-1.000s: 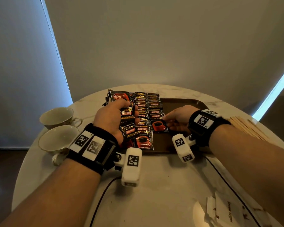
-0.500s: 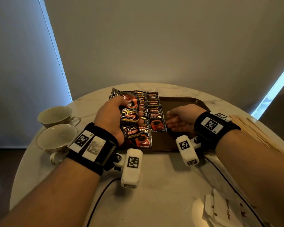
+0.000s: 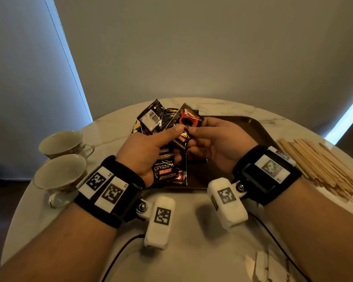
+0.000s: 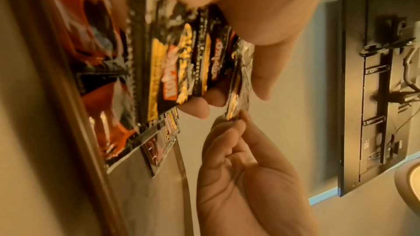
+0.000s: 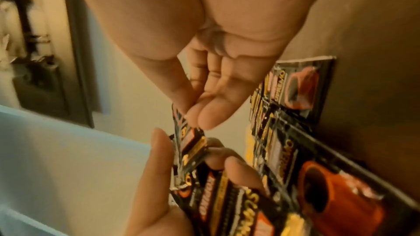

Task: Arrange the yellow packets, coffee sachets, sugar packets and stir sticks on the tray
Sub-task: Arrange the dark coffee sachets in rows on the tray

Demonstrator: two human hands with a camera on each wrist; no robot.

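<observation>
My left hand [image 3: 172, 139] grips a fanned bunch of black-and-red coffee sachets [image 3: 163, 121] raised above the left part of the brown tray [image 3: 253, 127]. My right hand [image 3: 192, 137] pinches one sachet [image 3: 189, 119] of that bunch between thumb and fingers. In the left wrist view the bunch [image 4: 177, 64] is in my palm, and the right hand [image 4: 234, 128] nips the edge of the outer sachet. The right wrist view shows the pinched sachet [image 5: 188, 143] and more sachets [image 5: 318, 177] lying on the tray. The stir sticks [image 3: 318, 165] lie on the table to the right of the tray.
Two empty teacups [image 3: 59, 176] stand at the table's left edge. White sugar packets [image 3: 273, 267] lie at the near right. A dark cable [image 3: 118, 255] runs across the marble table [image 3: 192, 251] in front of me. The tray's right half is bare.
Both hands rose off the tray. The left one lifted a bunch of sachets that had lain in rows, and the right one moved in and pinched one of them.
</observation>
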